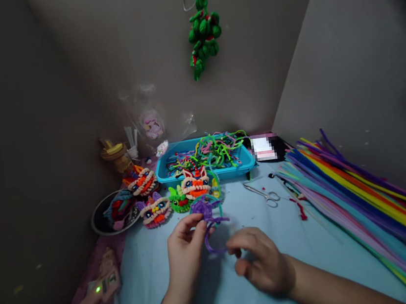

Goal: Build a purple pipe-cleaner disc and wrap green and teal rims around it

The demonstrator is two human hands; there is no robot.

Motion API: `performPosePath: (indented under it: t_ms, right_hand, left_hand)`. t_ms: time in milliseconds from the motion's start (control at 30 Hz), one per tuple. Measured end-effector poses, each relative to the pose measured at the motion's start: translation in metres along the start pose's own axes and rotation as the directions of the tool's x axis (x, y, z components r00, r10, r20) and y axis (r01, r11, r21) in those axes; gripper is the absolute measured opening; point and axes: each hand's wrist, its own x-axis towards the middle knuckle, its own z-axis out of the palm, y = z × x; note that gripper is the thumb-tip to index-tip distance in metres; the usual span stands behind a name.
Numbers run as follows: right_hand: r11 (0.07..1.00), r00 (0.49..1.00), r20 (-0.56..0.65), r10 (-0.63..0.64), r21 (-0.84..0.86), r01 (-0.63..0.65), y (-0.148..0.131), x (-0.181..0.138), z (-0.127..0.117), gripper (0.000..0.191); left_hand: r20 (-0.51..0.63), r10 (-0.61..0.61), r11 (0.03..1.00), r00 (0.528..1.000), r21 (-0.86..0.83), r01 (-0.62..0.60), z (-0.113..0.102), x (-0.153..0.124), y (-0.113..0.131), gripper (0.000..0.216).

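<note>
My left hand (188, 245) pinches a purple pipe cleaner piece (202, 210), a coiled body with loose strands sticking out. One purple strand curves down toward my right hand (259, 261). The right fingers are bent, with a gap between thumb and forefinger, and nothing shows held there; its fingertips are close to the strand's end, and whether they touch is unclear. Just behind the purple piece sit pipe cleaner lion heads: an orange and cream one (195, 185), a green one (180, 200) and a purple and cream one (155, 209).
A blue tray (206, 175) of tangled pipe cleaners stands at the back. Scissors (263, 194) lie right of centre, beside a large bundle of coloured pipe cleaners (363, 191). On the left are a round bowl (99, 226) and a pink glue gun (95, 298). A green ornament (205, 33) hangs above.
</note>
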Motion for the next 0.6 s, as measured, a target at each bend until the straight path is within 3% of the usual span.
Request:
performPosePath:
  t_ms: [67, 133, 333, 433, 600]
  right_hand:
    - [0.989, 0.981, -0.14, 0.13, -0.05, -0.139, 0.006, -0.004, -0.001, 0.015]
    - [0.975, 0.964, -0.187, 0.192, -0.073, -0.208, 0.009, -0.004, -0.002, 0.017]
    - [0.978, 0.975, -0.091, 0.201, -0.031, -0.204, 0.01, 0.007, -0.003, 0.022]
    - [0.97, 0.967, -0.076, 0.242, -0.013, -0.243, 0.01, 0.01, -0.003, 0.015]
    - [0.962, 0.962, -0.053, 0.269, -0.044, -0.271, 0.012, 0.012, -0.005, 0.012]
  left_hand:
    - [0.014, 0.049, 0.994, 0.999, 0.096, -0.05, 0.001, -0.002, -0.001, 0.024]
    - [0.039, 0.1, 0.973, 0.994, 0.205, -0.106, 0.001, -0.005, -0.003, 0.019]
    - [0.124, 0.229, 0.887, 0.965, 0.382, -0.26, 0.001, -0.007, -0.006, 0.016]
    - [0.107, 0.215, 0.886, 0.971, 0.397, -0.24, 0.001, -0.007, -0.005, 0.018]
    - [0.056, 0.08, 0.929, 0.995, 0.357, -0.095, 0.0, -0.006, -0.002, 0.026]
